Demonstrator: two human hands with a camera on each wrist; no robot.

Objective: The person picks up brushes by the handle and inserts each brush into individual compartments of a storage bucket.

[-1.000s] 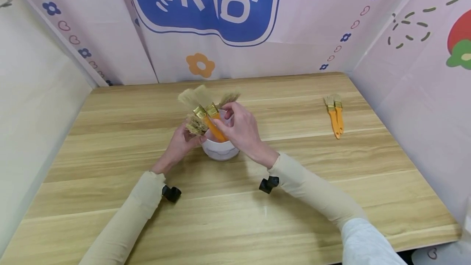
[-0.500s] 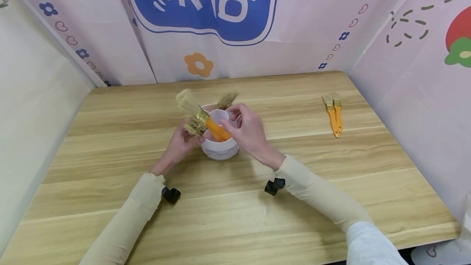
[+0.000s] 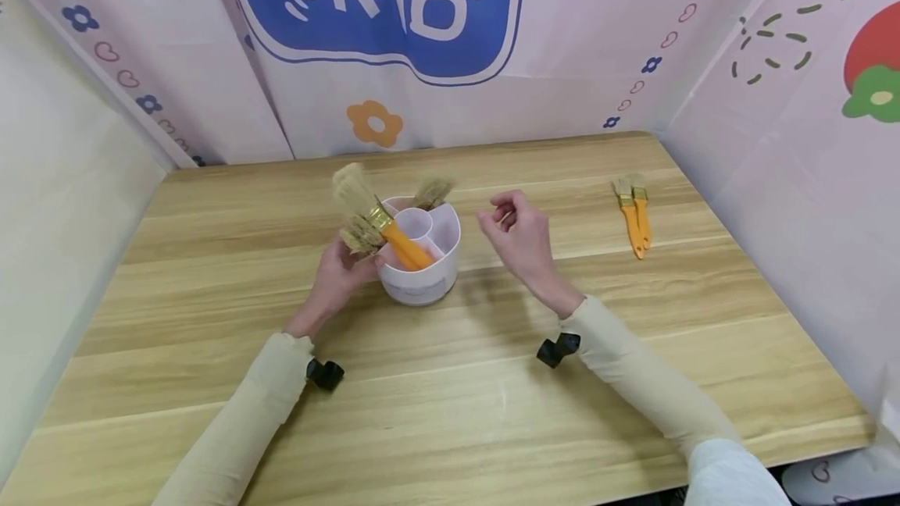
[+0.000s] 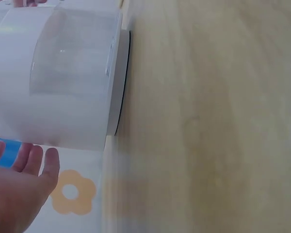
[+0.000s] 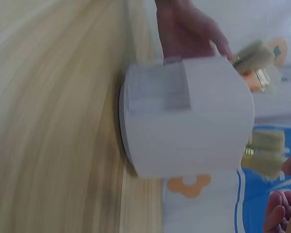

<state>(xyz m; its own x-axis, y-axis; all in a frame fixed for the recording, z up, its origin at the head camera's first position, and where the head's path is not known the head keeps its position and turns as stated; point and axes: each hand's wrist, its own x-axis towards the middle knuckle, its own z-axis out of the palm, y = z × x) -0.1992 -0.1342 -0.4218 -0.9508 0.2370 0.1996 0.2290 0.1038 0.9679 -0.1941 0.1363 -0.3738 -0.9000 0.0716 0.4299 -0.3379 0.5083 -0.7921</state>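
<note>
A round white divided organizer point(image 3: 419, 285) stands on the table, with a round cup in its middle. Paintbrushes point(image 3: 404, 247) with orange handles lean left out of its front compartment. More bristles stick out of the left brushes point(image 3: 362, 236) and the back brushes point(image 3: 432, 192). My left hand point(image 3: 337, 279) touches the organizer's left side, thumb near the front rim; in the left wrist view its fingers point(image 4: 35, 158) lie relaxed by the wall. To the right of the organizer, my right hand point(image 3: 526, 244) hangs in the air, fingers loosely curled, holding nothing.
Two more paintbrushes point(image 3: 635, 217) with orange handles lie side by side at the right of the wooden table point(image 3: 422, 420). Printed cloth walls point(image 3: 562, 108) enclose the table's back and sides. A black wrist camera point(image 3: 558, 350) sits on each sleeve.
My right hand has let go of the paintbrushes and moved right, away from the organizer. The front brushes have come closer together, leaning left. My left hand has stayed at the organizer.
</note>
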